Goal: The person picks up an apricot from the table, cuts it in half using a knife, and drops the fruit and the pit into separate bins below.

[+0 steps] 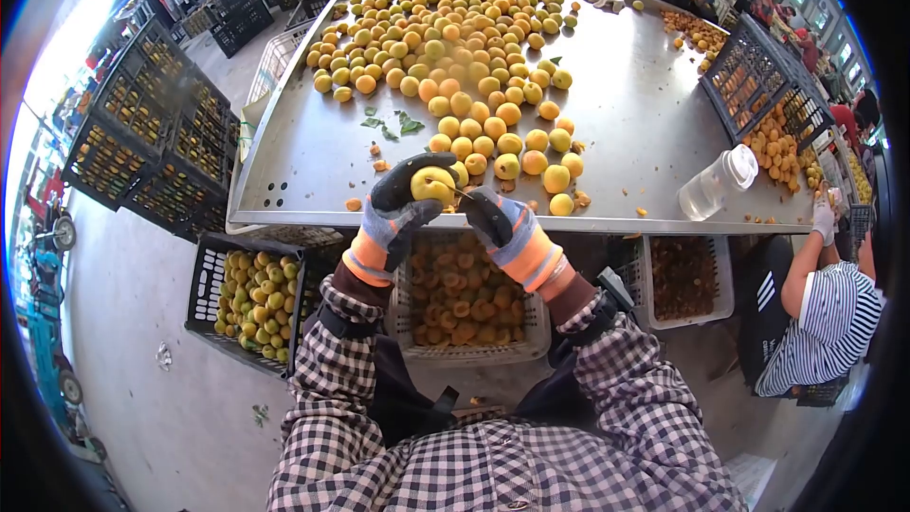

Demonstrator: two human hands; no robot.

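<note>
My left hand point(400, 204), in a black, grey and orange glove, is closed around a yellow apricot point(433, 186) above the table's front edge. My right hand point(510, 230), gloved alike, grips a small knife; its thin blade point(462, 193) meets the fruit's right side, and the handle is hidden in the fingers. Beyond both hands, a big heap of apricots point(455, 47) covers much of the metal table point(626, 133). Below them, between my arms, stands a crate point(474, 353) of apricot halves.
A lidded clear bottle point(718, 184) stands on the table at right. At left are a black crate point(201, 294) of apricots and stacked crates point(142, 123). A white basket point(725, 299) of dark scraps is lower right. Co-workers point(823, 322) sit at right and across the table.
</note>
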